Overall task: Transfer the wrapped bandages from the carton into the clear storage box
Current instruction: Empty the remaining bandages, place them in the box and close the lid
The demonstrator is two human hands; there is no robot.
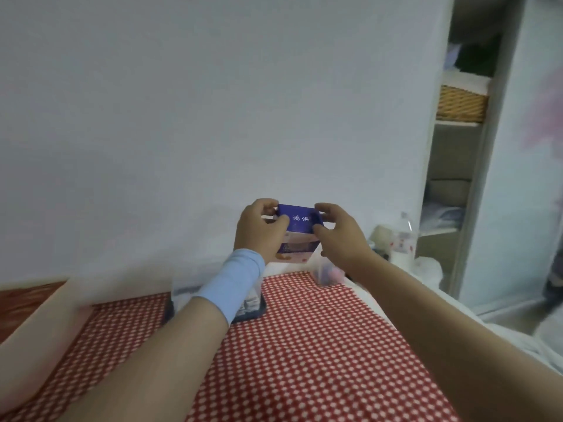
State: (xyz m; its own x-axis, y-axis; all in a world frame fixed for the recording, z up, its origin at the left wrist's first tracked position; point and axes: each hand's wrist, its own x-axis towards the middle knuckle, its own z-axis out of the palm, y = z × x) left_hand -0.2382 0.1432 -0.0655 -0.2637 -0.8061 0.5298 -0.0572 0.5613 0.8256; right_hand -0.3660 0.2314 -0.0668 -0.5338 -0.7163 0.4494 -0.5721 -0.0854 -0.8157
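Above the far edge of the red dotted cloth (304,345), I hold the carton (300,231) up in the air with my 2 hands. My left hand (259,229) grips its left side, with the thumb on the near face and the fingers curled over the top corner. My right hand (341,236) pinches the right side in the same way. The blue top flap looks closed, and I can see no bandages, so I judge the task is at its opening step and nothing has been moved across.

The clear box (253,300) sits on the cloth below and nearer than the carton. My left forearm hides most of it, and the blur keeps me from telling what is in it. A small clear cup (327,274) stands to the right, near the cloth's far corner, and a bottle (402,239) stands further right.

My next move should be to steady the carton with 1 hand and lift the top flap with the other hand's fingertips. Then I tip or reach in over the clear box, so that loose bandages drop inside and not onto the cloth.
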